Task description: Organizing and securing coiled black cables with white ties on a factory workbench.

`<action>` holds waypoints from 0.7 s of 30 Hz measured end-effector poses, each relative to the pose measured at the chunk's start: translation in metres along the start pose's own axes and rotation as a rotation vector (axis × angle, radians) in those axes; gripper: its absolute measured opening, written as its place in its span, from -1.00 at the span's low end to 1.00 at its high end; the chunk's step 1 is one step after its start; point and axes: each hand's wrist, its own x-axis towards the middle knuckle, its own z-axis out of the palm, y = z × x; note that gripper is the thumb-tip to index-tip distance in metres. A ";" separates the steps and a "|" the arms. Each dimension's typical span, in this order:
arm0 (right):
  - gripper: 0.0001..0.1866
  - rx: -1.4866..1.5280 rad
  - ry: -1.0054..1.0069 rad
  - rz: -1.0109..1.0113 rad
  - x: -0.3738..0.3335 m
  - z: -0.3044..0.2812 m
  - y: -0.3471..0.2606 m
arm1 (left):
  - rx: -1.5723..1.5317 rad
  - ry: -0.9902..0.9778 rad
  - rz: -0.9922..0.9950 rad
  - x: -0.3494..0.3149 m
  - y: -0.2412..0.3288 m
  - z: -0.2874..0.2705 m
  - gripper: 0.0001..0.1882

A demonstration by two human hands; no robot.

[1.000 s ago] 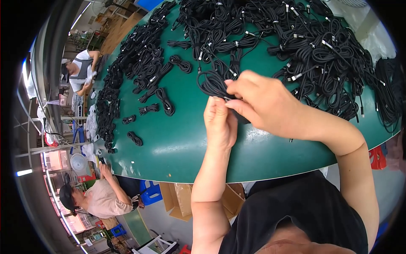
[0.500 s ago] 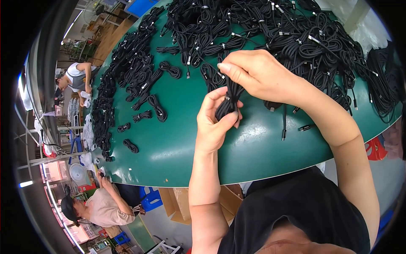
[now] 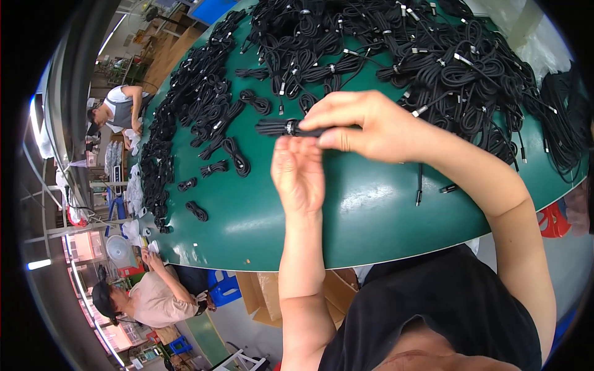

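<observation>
A coiled black cable bundle (image 3: pixel 272 127), tied round its middle with a light-coloured tie, lies nearly level above the green table. My right hand (image 3: pixel 365 127) grips its right end between thumb and fingers, and the bundle's other end points left. Just below it, my left hand (image 3: pixel 298 176) is turned palm up with nothing in it. Its fingertips come close to the bundle; whether they touch it I cannot tell. Loose coils (image 3: pixel 255 101) and a longer coil (image 3: pixel 236 157) lie on the table left of my hands.
A large heap of black cables (image 3: pixel 458 80) covers the far and right side of the green table (image 3: pixel 396 229). More bundles line its left edge. Two people (image 3: pixel 151 297) (image 3: pixel 120 111) work at the left. Below the edge stand a cardboard box (image 3: pixel 266 297) and a blue stool (image 3: pixel 224 289).
The cable bundle has turned from upright to nearly level, its tied part now to the left. My left hand has let go of it and opened; my right hand has moved slightly lower.
</observation>
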 end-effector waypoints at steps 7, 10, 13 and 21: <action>-0.72 -0.591 -0.079 -0.073 -0.010 0.009 -0.015 | -0.018 -0.082 -0.040 0.002 0.005 -0.013 -0.65; -0.82 -0.610 -0.082 0.041 -0.009 0.003 -0.013 | -0.014 -0.072 -0.036 0.002 0.009 -0.017 -0.66; -0.90 -0.611 -0.054 0.025 -0.011 0.007 -0.011 | 0.020 -0.063 -0.010 0.001 0.004 -0.014 -0.66; -0.86 -0.620 -0.122 0.164 -0.008 0.001 -0.022 | 0.099 -0.049 -0.044 -0.002 0.002 -0.008 -0.69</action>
